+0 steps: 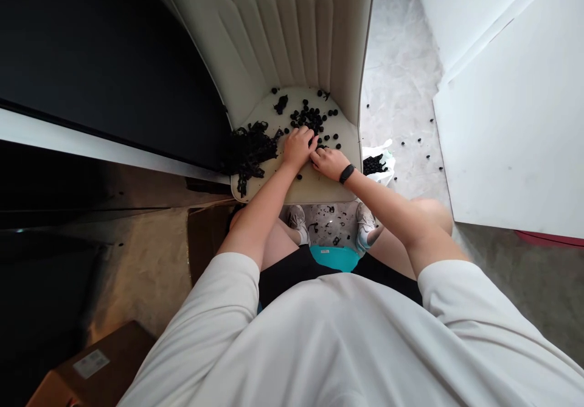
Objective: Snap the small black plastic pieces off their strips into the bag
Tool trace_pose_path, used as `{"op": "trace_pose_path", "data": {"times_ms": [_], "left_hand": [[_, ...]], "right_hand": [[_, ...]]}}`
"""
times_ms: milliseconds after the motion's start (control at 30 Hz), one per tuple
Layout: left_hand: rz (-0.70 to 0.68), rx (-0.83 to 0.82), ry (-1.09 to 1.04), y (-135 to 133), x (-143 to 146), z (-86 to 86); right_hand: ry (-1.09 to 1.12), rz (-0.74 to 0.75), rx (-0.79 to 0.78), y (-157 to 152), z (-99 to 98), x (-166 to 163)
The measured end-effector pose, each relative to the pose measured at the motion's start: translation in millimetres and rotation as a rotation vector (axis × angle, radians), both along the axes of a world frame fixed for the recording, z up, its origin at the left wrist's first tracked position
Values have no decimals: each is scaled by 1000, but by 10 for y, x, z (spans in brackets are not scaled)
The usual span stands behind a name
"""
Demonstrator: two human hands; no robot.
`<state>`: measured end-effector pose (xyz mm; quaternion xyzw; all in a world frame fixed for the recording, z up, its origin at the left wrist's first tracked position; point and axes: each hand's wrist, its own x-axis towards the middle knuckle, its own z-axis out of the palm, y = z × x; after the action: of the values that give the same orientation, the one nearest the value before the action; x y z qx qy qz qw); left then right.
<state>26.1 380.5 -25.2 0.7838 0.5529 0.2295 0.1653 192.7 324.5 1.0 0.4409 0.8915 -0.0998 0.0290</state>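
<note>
My left hand (pixel 297 146) and my right hand (pixel 330 162) meet over the seat of a cream padded chair (pixel 278 182). Both have curled fingers and touch or nearly touch at the fingertips; whatever they pinch is too small or hidden to make out. Just beyond them lies a loose cluster of small round black pieces (pixel 309 118), with single ones scattered around. To the left of my left hand, a tangled heap of black stringy scraps (pixel 255 148) spreads over the seat. A smaller black clump (pixel 281 104) sits toward the backrest.
A white plastic bag (pixel 387 159) holding many black pieces stands on the floor right of the chair. Stray pieces dot the floor (pixel 396 78), and scraps (pixel 331 221) lie between my shoes. A dark panel (pixel 114 60) borders the left, white boards (pixel 511 121) the right. A cardboard box (pixel 98 364) is lower left.
</note>
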Motion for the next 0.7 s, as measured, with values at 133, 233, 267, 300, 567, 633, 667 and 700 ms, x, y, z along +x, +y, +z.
{"op": "trace_pose_path", "data": {"times_ms": [133, 233, 267, 300, 567, 633, 667, 700], "left_hand": [[-30, 7, 22, -23, 9, -9], [-50, 4, 95, -62, 32, 19], [-59, 3, 132, -79, 42, 40], [-70, 5, 172, -97, 51, 66], [-159, 36, 338, -201, 69, 211], [-163, 37, 337, -212, 59, 209], [-160, 35, 333, -216, 56, 206], [-154, 30, 328, -220, 57, 203]], "right_hand": [[-23, 104, 19, 124, -33, 139], [9, 81, 43, 220, -82, 263], [28, 58, 54, 257, -101, 306], [49, 25, 69, 298, -118, 348], [177, -274, 167, 643, -189, 530], [191, -307, 175, 685, -201, 567], [192, -326, 179, 696, -210, 589], [189, -349, 184, 701, -221, 613]]}}
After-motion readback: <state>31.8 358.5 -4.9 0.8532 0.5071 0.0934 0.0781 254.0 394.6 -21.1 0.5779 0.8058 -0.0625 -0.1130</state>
